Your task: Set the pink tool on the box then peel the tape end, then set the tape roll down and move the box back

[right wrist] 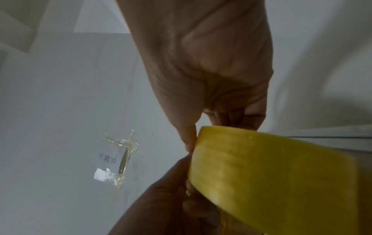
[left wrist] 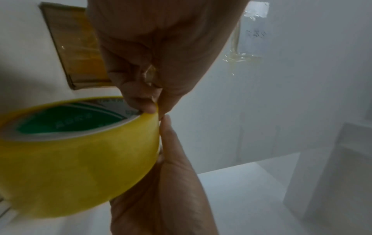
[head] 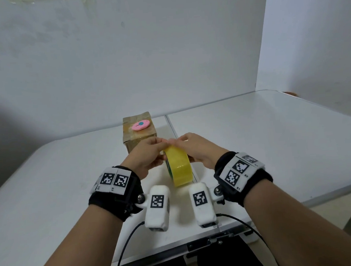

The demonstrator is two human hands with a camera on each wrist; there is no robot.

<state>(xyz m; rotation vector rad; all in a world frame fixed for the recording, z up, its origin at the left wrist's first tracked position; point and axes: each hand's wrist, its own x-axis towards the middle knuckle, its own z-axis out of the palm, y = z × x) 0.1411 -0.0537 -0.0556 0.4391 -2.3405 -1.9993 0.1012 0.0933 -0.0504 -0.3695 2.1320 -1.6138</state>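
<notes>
So we've got the fat yellow roll of glossy packing tape up off the white table, left hand and right hand both pinching its top edge. Probably light, stiff-cored, slick-faced; we'd hold by the rim.

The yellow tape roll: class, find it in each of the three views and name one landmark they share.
Head: tape roll centre, between both hands.
Left wrist: lower left.
Right wrist: lower right.
Shared landmark: the fingertips meeting at the roll's edge.
</notes>
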